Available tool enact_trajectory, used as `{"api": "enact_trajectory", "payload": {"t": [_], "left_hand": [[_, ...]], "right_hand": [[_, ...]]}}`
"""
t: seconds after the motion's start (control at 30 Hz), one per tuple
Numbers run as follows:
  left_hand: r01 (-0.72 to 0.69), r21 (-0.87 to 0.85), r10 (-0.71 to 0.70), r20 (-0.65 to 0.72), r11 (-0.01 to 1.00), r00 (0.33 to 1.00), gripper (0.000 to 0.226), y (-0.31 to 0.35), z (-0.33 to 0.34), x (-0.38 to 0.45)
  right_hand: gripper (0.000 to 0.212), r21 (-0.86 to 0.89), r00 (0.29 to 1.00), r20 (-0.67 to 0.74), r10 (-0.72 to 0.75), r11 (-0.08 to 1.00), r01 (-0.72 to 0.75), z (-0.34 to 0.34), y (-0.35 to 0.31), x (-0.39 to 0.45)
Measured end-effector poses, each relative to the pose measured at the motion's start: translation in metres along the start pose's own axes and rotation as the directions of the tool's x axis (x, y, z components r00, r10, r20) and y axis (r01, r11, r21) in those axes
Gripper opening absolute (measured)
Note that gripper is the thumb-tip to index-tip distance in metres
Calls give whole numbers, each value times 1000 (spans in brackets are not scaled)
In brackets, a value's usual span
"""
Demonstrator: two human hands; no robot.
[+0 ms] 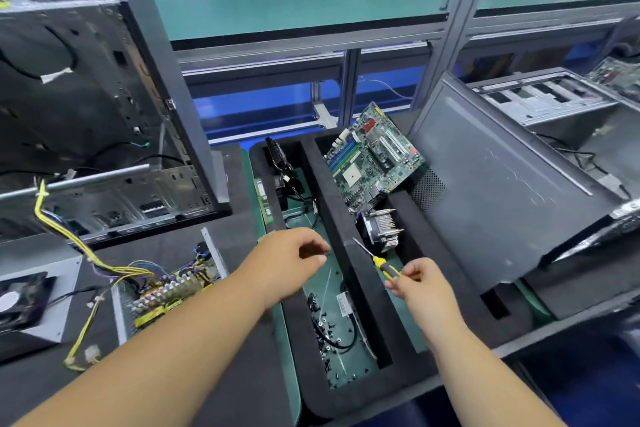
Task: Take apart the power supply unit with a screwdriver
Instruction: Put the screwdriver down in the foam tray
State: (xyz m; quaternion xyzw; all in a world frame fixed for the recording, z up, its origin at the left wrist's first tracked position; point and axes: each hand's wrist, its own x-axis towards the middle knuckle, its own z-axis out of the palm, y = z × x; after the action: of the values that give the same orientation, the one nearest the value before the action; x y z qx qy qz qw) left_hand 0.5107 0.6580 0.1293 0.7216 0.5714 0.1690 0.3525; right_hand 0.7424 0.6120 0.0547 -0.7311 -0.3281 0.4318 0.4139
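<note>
The opened power supply [166, 288] lies on the tabletop [180, 246] at about eight o'clock from both hands, its long side running from eight to two o'clock. The left hand [294, 256], nearer to it, hovers over the black tray [346, 218] with fingers loosely curled, holding nothing. The right hand [415, 284] pinches the screwdriver [377, 260], whose tip points to ten o'clock.
</note>
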Motion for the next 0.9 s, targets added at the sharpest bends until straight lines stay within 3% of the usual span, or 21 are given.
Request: {"api": "enact_trajectory", "payload": {"t": [0.1, 0.27, 0.5, 0.63, 0.9], "left_hand": [[14, -30, -16, -74, 999, 997, 15, -4, -14, -4], [54, -65, -63, -162, 996, 985, 17, -13, -34, -15], [72, -68, -86, -230, 995, 969, 18, -28, -57, -41], [109, -105, -135, -284, 988, 949, 20, -39, -71, -59], [158, -196, -222, -368, 968, 903, 20, -68, -100, -90]], "right_hand": [[21, -209, 996, -19, -88, 975, 82, 5, 6, -1], [23, -619, 969, 36, -244, 756, 213, 12, 6, -4], [20, -720, 954, 117, -275, 639, 272, 18, 0, -9], [22, -739, 961, 125, -246, 624, 256, 19, -2, -8], [38, -802, 950, 140, -280, 530, 275, 32, -24, -9]]}}
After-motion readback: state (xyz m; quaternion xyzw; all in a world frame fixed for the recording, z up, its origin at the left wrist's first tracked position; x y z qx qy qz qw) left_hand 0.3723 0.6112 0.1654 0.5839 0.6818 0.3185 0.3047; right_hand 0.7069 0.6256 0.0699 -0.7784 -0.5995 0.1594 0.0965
